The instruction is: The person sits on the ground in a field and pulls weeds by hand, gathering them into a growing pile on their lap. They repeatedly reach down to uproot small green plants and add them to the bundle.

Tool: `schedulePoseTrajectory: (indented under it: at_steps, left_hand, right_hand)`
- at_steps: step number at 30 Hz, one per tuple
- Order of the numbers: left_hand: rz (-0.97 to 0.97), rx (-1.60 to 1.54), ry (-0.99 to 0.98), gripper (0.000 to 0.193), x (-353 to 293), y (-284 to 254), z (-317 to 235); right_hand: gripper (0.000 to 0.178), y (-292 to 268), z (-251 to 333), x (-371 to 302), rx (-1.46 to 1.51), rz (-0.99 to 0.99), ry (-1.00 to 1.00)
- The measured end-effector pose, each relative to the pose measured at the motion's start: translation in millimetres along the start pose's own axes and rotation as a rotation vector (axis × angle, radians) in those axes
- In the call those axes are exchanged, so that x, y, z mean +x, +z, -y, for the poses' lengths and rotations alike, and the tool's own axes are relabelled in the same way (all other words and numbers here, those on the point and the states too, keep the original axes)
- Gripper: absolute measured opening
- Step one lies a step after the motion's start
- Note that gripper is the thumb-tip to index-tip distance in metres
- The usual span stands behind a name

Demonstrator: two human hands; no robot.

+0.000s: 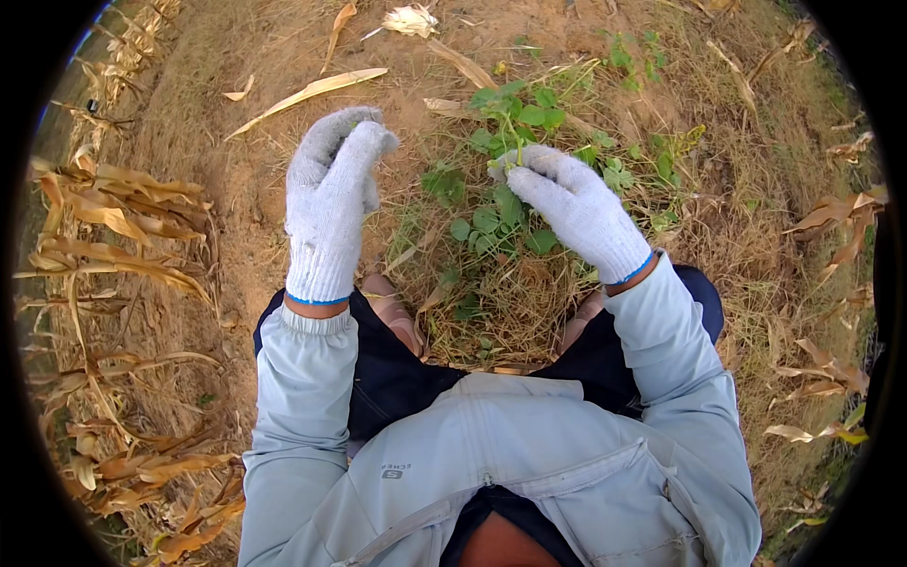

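Both my hands wear white knitted gloves with blue cuff edges. My right hand [576, 194] pinches a thin green stem of a leafy plant [485, 219] between thumb and fingers. Its broad rounded leaves spread above and below the fingertips. To the left, my left hand [331, 194] is raised over bare soil, apart from the plant. Its fingers curl round toward the thumb, and the palm side is hidden, so I cannot make out anything inside.
Cut dry grass [534, 302] lies between my feet, my left shoe [394, 312] showing beside it. Dry corn stalks and leaves [113, 222] line the left side. A long dry husk [316, 92] lies on the brown soil ahead. More green weeds [635, 61] grow at the far right.
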State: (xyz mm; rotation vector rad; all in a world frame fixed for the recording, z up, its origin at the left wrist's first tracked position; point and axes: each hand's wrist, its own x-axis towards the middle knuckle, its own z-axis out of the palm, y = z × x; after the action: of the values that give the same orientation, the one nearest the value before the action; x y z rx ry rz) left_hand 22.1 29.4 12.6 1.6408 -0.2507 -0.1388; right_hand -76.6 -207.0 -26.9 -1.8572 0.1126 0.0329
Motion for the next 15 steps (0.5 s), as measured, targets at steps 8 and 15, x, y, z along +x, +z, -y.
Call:
schedulePoseTrajectory:
  at_steps: [8,15]
  left_hand:
    - [0.548,0.346,0.114,0.051,-18,36,44]
    - [0.497,0.374,-0.019,0.038,-5,34,28]
  right_hand:
    - [0.040,-1,-4,12,0.554,-0.161,-0.163]
    - [0.049,-27,-22,19,0.397,-0.289,-0.154]
